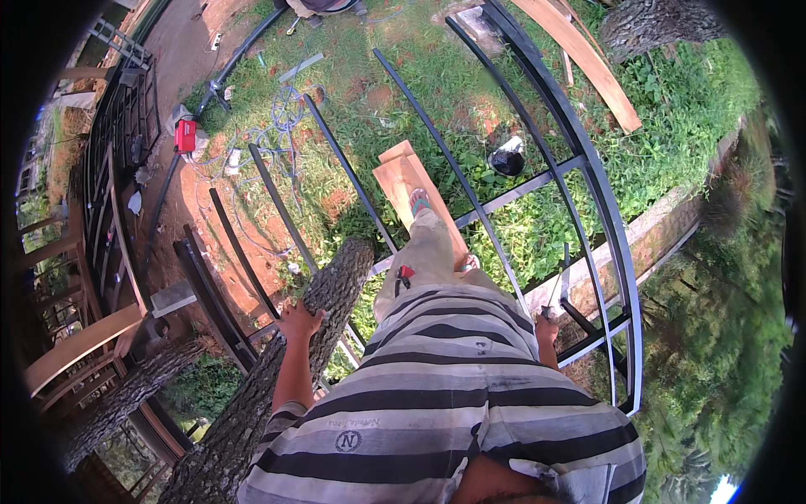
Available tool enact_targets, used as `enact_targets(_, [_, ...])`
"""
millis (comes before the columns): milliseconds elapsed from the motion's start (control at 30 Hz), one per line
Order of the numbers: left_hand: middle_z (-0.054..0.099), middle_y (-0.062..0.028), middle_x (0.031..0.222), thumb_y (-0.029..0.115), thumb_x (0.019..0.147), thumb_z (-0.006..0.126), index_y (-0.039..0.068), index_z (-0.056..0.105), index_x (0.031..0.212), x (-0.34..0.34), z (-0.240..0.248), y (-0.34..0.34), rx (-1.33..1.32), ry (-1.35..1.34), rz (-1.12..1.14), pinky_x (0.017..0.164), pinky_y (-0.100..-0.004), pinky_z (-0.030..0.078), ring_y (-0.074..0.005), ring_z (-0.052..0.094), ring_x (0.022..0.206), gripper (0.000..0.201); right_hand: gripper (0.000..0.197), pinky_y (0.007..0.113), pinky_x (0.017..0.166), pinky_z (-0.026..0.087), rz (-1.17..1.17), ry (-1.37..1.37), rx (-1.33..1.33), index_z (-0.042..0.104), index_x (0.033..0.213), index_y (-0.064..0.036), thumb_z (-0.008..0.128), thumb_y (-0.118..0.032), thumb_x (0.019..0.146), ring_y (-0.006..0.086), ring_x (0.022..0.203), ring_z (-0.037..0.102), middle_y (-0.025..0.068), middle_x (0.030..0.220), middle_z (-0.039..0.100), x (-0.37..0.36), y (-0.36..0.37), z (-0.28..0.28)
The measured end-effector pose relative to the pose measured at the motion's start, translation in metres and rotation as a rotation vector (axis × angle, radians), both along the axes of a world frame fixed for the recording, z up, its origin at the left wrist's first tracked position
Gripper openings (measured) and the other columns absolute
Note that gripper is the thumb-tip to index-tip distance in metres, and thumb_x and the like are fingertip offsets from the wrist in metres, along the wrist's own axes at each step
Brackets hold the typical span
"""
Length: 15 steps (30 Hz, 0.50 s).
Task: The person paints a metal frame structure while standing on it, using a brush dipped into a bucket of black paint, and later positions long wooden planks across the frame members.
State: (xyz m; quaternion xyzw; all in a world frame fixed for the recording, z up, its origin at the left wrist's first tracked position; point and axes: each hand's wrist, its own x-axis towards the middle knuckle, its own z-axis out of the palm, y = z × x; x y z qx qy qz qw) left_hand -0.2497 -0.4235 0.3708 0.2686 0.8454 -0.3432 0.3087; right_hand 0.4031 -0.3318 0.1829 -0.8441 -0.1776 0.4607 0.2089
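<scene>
My left hand (300, 322) lies with its fingers apart on a rough tree trunk (340, 277) that leans up from the lower left. At the right, beside the black metal frame (617, 252), my right hand (546, 328) is closed around a small dark tool (548, 312). A thin pale rod seems to stick up from it; its exact kind is too small to tell. Long black bars of the frame run away from me on both sides of my legs. My sandalled feet stand on wooden planks (395, 181) laid across the frame.
A red box-shaped machine (185, 135) sits at the left near tangled blue cable (285, 118). Beyond the bars, a black bucket (507, 160) with white smears stands in grass. A long wooden board (588, 63) lies at the upper right. A low wall (672, 223) edges the plot.
</scene>
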Motion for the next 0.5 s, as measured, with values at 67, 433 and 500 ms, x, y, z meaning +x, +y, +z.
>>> enact_targets(67, [0.032,-0.0208,0.163,0.074,0.079,0.068,0.018,0.034,0.159,0.004,0.005,-0.002,-0.083,-0.044,-0.047,0.117,-0.0646,0.024,-0.0423,0.025,0.152,0.103,0.021,0.042,0.053,0.051,-0.001,0.024,-0.006,0.068,0.085,-0.0003,0.069,-0.021,0.087,0.0244,0.055,0.062,0.0086,0.064,0.061,-0.014,0.021,0.004])
enact_targets(433, [0.034,-0.0223,0.159,0.07,0.074,0.076,0.013,0.032,0.159,0.0,-0.007,-0.004,-0.049,-0.092,-0.173,0.114,-0.0634,0.029,-0.0458,0.027,0.148,0.111,0.03,0.03,0.038,0.04,-0.035,0.181,0.01,0.061,0.12,-0.0056,0.067,-0.016,0.093,0.0136,0.045,0.054,0.0039,0.067,0.059,-0.128,0.162,0.072])
enact_targets(500, [0.037,-0.0245,0.155,0.069,0.075,0.075,0.008,0.033,0.157,-0.003,-0.009,-0.013,-0.029,-0.089,-0.203,0.111,-0.0639,0.031,-0.0472,0.03,0.145,0.11,0.033,0.028,0.038,0.039,-0.011,0.173,0.019,0.06,0.123,-0.0052,0.067,-0.017,0.094,0.0124,0.045,0.053,0.0032,0.067,0.059,-0.153,0.179,0.089])
